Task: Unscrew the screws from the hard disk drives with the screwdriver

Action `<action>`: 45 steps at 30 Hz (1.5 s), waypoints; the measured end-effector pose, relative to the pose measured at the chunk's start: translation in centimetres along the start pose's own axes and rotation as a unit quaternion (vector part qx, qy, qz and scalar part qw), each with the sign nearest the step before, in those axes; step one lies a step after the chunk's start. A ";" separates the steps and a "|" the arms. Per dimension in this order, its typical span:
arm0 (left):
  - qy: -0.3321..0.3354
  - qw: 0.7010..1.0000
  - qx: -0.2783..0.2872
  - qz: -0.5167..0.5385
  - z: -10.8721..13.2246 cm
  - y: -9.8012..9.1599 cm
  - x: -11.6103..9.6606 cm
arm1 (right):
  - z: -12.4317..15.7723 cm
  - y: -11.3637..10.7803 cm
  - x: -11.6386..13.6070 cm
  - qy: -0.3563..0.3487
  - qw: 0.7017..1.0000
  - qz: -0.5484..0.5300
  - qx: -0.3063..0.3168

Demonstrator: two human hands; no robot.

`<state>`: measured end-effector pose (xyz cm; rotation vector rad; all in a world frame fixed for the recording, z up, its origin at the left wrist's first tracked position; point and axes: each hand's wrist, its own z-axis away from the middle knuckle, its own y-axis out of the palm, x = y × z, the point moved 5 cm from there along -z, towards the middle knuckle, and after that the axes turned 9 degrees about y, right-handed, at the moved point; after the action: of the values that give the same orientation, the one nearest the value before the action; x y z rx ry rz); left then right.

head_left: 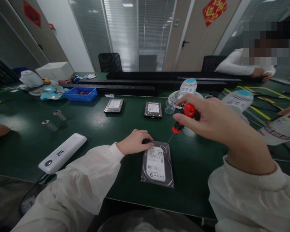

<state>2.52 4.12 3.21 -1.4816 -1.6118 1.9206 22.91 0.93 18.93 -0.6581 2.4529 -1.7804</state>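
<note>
A hard drive (157, 165) with a white label lies flat on the green table in front of me. My left hand (135, 141) rests with curled fingers on the drive's far left corner, pressing it down. My right hand (209, 119) grips a red and black screwdriver (182, 120) by its handle. The screwdriver slants down to the left, and its thin tip meets the drive's far right corner. Both my arms are in white sleeves.
Two more hard drives (114, 105) (153, 109) lie farther back. A white device (62, 153) sits at the left, with two metal cylinders (50, 125) behind it and a blue bin (81, 94) beyond. Small white fans (238, 100) stand at the right. Another person's arm (239, 66) rests at the far right.
</note>
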 end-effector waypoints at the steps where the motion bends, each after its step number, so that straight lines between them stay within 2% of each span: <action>1: 0.002 1.000 -0.001 0.000 0.0 0.0 0.1 | 0.0 0.0 0.1 -0.009 1.000 -0.011 0.007; 5: 0.006 1.000 -0.001 -0.003 0.0 0.1 0.0 | 0.1 0.1 0.4 -0.033 0.998 -0.044 0.016; 12: -0.004 1.000 0.009 -0.004 0.0 0.0 -0.1 | 0.0 0.2 -0.3 0.006 1.000 0.025 -0.013; 18: 0.008 1.000 -0.003 0.003 0.0 0.1 0.1 | 0.2 0.0 0.8 -0.059 0.994 -0.087 0.034; 24: 0.001 1.000 -0.002 0.007 0.0 0.0 0.0 | 0.0 -0.1 0.5 -0.004 1.000 -0.016 0.004; 30: 0.007 1.000 -0.004 0.006 0.0 0.1 0.1 | 0.3 -0.1 0.8 -0.079 0.992 -0.098 0.024; 37: 0.008 1.000 -0.004 -0.013 -0.1 0.1 0.0 | -0.1 0.2 0.5 -0.048 0.998 -0.036 -0.024; 45: 0.006 1.000 -0.001 -0.001 -0.1 0.1 0.0 | 0.3 0.0 0.4 -0.076 0.995 -0.044 -0.044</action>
<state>2.59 4.13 3.13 -1.4882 -1.6097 1.9048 22.62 0.57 18.93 -0.8877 2.4464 -1.5926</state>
